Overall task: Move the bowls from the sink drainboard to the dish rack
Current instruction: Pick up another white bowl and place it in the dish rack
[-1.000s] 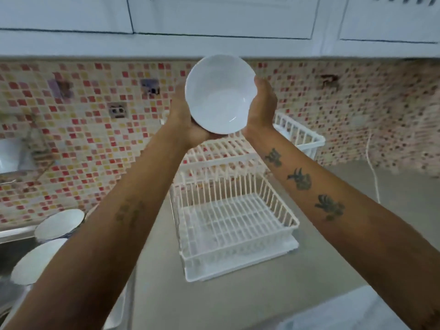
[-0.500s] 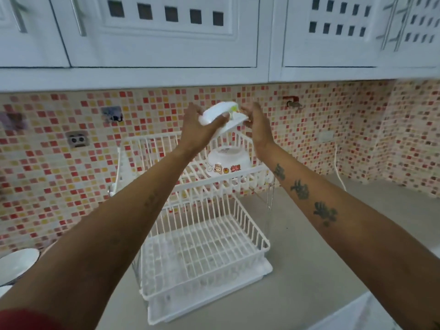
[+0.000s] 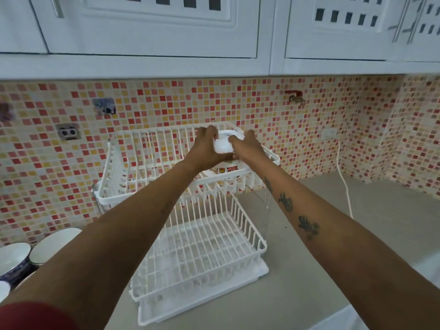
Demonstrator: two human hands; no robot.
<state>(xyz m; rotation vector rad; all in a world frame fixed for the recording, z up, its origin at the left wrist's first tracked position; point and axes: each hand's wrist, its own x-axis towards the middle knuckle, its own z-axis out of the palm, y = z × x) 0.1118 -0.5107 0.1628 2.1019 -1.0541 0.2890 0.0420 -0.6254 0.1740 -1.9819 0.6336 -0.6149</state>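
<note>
A white two-tier dish rack [image 3: 123, 198] stands on the counter against the tiled wall. Both hands hold a white bowl [image 3: 223, 145] upside down in the right end of the upper tier, on top of another upturned bowl with cartoon pictures [image 3: 221, 170]. My left hand [image 3: 207, 148] grips its left side, my right hand [image 3: 247, 147] its right side. More bowls [image 3: 51, 245] wait at the lower left, partly hidden by my left arm; one has a blue pattern [image 3: 13, 260].
The rack's lower tier [image 3: 197, 253] holds nothing and sits over a white drip tray. Grey counter [image 3: 333, 270] stretches to the right, with a white cable [image 3: 345, 186] running down the wall. White cupboards hang overhead.
The bowl was held up facing me, then turned over above the rack. Now both hands have lowered it onto the cartoon bowl in the upper tier.
</note>
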